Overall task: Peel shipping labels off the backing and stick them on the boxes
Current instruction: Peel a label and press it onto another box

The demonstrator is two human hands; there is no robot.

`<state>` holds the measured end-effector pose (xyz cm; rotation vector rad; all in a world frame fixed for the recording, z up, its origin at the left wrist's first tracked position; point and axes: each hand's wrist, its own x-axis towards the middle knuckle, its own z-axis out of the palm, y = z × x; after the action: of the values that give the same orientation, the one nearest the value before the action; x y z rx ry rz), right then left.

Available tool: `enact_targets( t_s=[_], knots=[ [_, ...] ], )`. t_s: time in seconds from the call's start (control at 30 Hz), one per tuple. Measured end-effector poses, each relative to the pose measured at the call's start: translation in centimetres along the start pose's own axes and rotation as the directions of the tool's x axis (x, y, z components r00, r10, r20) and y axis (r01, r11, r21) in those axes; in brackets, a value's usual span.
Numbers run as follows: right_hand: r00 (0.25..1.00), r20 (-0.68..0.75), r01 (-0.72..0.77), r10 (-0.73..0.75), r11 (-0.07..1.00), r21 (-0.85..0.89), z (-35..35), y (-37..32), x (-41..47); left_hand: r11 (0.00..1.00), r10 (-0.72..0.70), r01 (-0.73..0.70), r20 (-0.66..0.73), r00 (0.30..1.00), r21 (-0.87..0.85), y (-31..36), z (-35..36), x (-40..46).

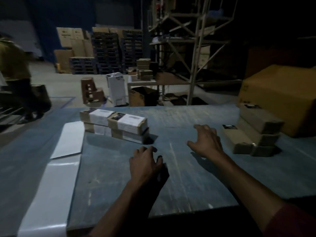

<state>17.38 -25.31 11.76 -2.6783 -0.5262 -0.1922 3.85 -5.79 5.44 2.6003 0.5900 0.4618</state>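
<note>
Small cardboard boxes with white labels (114,123) lie stacked in two layers at the table's left middle. To the right sits a pile of unlabelled small boxes (253,132). A strip of glossy label backing (56,178) runs along the table's left side, with a white sheet (69,139) above it. My left hand (145,164) hovers over the grey table (179,177) with fingers loosely curled, holding nothing. My right hand (206,140) reaches toward the unlabelled pile with spread fingers, apart from the boxes and empty.
A large cardboard carton (280,96) stands at the table's far right. Beyond the table are a metal rack (195,48), stacked pallets (109,52), a white bin (117,88), an open box (142,96) and a person (15,74) at the left.
</note>
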Motion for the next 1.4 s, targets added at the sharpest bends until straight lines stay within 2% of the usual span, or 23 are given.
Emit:
enact_targets(
  t_s=[0.13,0.2,0.3,0.4,0.5,0.63,0.8,0.83,0.9,0.97,1.03,1.2,1.33,1.4],
  knots=[
    [0.980,-0.136,-0.179,0.149,0.951,-0.250,-2.8,6.1,-0.7,0.995,0.077,-0.078,0.018,0.997,0.055,4.6,3.1,-1.3],
    [0.960,-0.150,-0.272,0.235,0.906,-0.324,-3.2,8.0,-0.8,0.987,0.110,-0.111,0.007,0.994,0.116,5.2,3.7,-1.9],
    [0.938,-0.138,-0.346,0.318,0.825,-0.446,-2.8,9.5,-1.0,0.987,0.128,-0.127,-0.002,0.992,0.102,4.5,3.7,-1.9],
    [0.936,-0.147,-0.348,0.319,0.795,-0.497,-2.0,10.1,-1.1,0.987,0.133,-0.132,-0.004,0.991,0.094,4.4,3.8,-2.1],
    [0.942,-0.167,-0.336,0.292,0.843,-0.420,-1.8,10.8,-0.8,0.988,0.131,-0.130,-0.009,0.991,0.087,4.5,4.0,-2.4],
    [0.949,-0.213,-0.270,0.234,0.950,-0.159,-1.4,11.6,-0.9,0.987,0.130,-0.129,0.002,0.992,0.096,4.6,3.6,-2.4],
    [0.951,-0.229,-0.220,0.208,0.975,-0.025,-1.8,10.1,-3.3,0.994,0.103,-0.102,-0.020,0.994,0.048,4.9,3.2,-2.5],
    [0.956,-0.222,-0.198,0.191,0.980,-0.009,-1.6,9.4,-4.1,0.996,0.086,-0.086,-0.024,0.996,0.001,4.8,3.3,-2.5],
    [0.976,-0.186,-0.114,0.113,0.993,0.008,-1.0,8.2,-6.1,0.971,0.016,-0.021,-0.025,1.000,-0.238,4.3,3.0,-2.6],
    [0.988,-0.150,-0.009,0.017,0.998,0.056,-0.3,6.6,-7.9,0.880,-0.046,0.055,0.030,0.998,-0.471,3.3,2.1,-2.8],
    [0.993,-0.088,0.086,-0.077,0.991,0.103,0.2,4.5,-9.1,0.868,-0.025,0.035,0.027,0.999,-0.495,2.0,0.7,-3.3],
    [0.952,0.051,0.286,-0.301,0.938,0.197,1.7,-1.4,-10.4,0.860,-0.084,-0.041,-0.220,0.972,-0.509,-2.1,-3.4,-5.8],
    [0.887,0.147,0.394,-0.437,0.884,0.253,2.9,-5.0,-8.8,0.863,-0.129,-0.049,-0.313,0.941,-0.503,-5.5,-7.6,-7.0],
    [0.851,0.224,0.437,-0.475,0.877,0.200,3.1,-6.5,-7.1,0.880,-0.148,-0.033,-0.340,0.929,-0.474,-7.6,-9.7,-7.4]
  ],
)
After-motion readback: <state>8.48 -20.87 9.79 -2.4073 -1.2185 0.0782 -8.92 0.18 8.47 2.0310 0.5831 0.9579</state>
